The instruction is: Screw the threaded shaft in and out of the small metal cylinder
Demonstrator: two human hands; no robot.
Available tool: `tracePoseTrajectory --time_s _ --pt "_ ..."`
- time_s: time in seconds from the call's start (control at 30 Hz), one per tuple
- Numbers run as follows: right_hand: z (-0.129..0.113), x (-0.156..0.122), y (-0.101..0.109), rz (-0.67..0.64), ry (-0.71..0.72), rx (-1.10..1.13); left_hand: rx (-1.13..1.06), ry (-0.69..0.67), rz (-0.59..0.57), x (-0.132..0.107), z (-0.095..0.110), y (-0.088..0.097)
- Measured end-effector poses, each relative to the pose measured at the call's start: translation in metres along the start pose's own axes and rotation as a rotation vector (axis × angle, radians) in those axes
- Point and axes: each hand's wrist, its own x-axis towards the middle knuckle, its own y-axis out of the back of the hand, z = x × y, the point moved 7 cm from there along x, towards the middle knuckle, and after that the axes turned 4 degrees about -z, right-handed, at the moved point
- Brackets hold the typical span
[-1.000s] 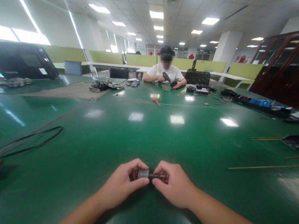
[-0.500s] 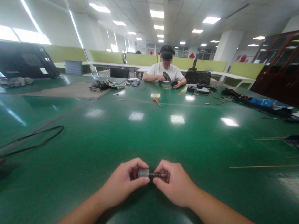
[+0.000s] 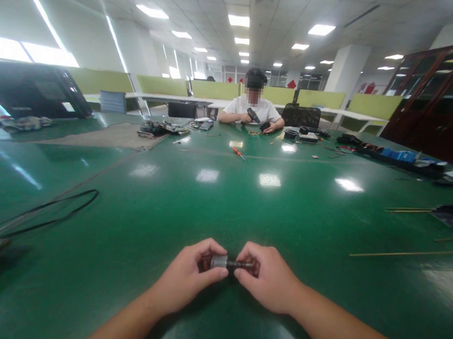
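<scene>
Between my hands lies a small metal part, level and pointing left to right: a grey cylinder [image 3: 219,262] with a thin dark shaft [image 3: 236,264] coming out of its right end. Thumb and fingers of my left hand [image 3: 191,271] are closed around the cylinder. My right hand [image 3: 267,277] pinches the shaft toward its far end, whose tip shows against the curled fingers. Both hands are low over the green tabletop [image 3: 223,216], close to the near edge of the view.
Across the table a person [image 3: 250,108] in a white shirt holds a power drill [image 3: 253,115]. An orange screwdriver [image 3: 237,152] lies mid-table. A black cable loop [image 3: 70,207] is at left; thin brass-coloured rods [image 3: 408,254] and a tool tray [image 3: 396,155] are at right.
The whole view has shifted very slightly. My right hand has moved a touch to the right along the shaft; the left hand keeps its hold on the cylinder.
</scene>
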Motion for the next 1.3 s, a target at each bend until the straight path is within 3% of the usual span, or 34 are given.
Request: tracePoseTrajectory --time_s 1.3 --pt "0.0024 -0.0001 0.0041 0.041 -0.025 0.038 -0.203 0.011 0.075 -0.0002 0.0009 0.0064"
